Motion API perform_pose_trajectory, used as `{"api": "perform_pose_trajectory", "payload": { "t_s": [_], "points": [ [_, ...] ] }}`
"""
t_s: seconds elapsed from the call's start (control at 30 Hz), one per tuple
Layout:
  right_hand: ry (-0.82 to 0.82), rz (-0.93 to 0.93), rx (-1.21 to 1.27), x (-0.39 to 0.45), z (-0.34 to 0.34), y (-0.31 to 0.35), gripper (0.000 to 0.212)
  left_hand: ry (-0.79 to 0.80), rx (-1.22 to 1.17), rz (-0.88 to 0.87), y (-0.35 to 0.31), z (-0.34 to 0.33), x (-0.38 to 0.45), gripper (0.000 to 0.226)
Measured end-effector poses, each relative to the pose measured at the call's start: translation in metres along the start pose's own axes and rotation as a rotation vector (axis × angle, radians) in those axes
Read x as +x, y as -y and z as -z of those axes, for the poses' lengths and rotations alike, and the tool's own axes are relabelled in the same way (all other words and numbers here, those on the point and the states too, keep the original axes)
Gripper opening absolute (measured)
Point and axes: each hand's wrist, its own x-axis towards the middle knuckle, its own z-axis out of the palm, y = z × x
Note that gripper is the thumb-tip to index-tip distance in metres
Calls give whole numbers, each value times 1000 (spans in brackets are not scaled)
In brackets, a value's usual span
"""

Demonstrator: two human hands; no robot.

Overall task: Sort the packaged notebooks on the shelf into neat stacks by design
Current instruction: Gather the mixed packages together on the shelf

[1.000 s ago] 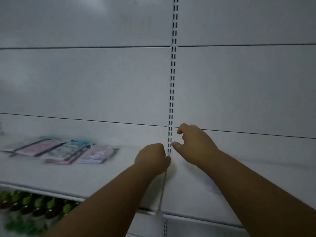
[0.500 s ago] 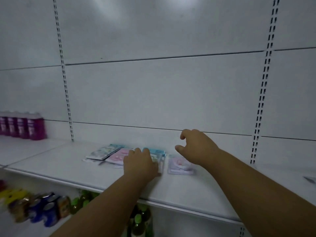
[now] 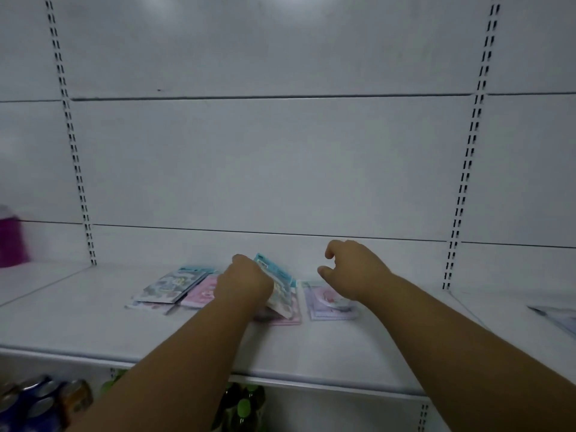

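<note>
Left hand [image 3: 244, 283] is pinching the blue-header notebook [image 3: 277, 286], tilting it off the pink one beneath to separate designs. Right hand [image 3: 352, 271] is hovering loosely curled, holding nothing, over the lilac notebook [image 3: 330, 307].

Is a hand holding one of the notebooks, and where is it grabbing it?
Yes. The left hand grips the blue-topped notebook by its left edge, tilting it up off the pile. The right hand holds nothing; it hovers over the lilac notebook.

Left hand's [image 3: 243, 283] fingers hidden behind tilted blue notebook [image 3: 277, 285]. Cover designs too blurred to be read. Pink bottle [image 3: 11, 241] cut off at left edge. Cans [image 3: 34, 403] blurred, cropped at bottom. White sheet [image 3: 558, 319] cropped at right edge.
</note>
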Motion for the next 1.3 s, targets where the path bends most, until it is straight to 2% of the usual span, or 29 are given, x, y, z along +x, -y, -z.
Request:
{"api": "perform_pose_trajectory", "payload": {
  "t_s": [0.13,0.23,0.3,0.37,0.43,0.5,0.6,0.67,0.73,0.83,1.03,1.3],
  "points": [
    [31,-101,-46,6,-18,-12,42,-15,-541,-51,-2,19,-3,17],
    [117,-253,-130,6,-38,-20,57,50,-891,-69,-11,34,-22,13],
    [169,-332,-142,7,-49,-21,61,87,-1011,-66,-16,41,-34,12],
    [174,-358,-95,8,-55,-21,61,104,-1050,-85,-17,47,-43,12],
    [110,-383,-48,8,-54,-19,64,109,-1063,-107,-16,52,-51,10],
    [23,-374,21,6,-49,-15,58,117,-1079,-124,-14,54,-59,8],
    [-79,-273,272,6,-37,-14,31,139,-1150,-136,-12,53,-68,5],
    [-199,-205,458,3,-26,-17,21,159,-1206,-137,-13,51,-74,9],
    [-308,-218,677,-7,-13,-22,16,184,-1215,-155,-16,45,-82,10],
    [-463,-303,862,-20,11,-46,25,226,-1194,-172,-29,31,-94,11],
    [-649,-325,882,-76,80,-131,26,355,-1148,-187,-87,-24,-138,7],
    [-810,-455,725,-199,176,-293,20,539,-993,-269,-228,-138,-253,8]
  ]
}}
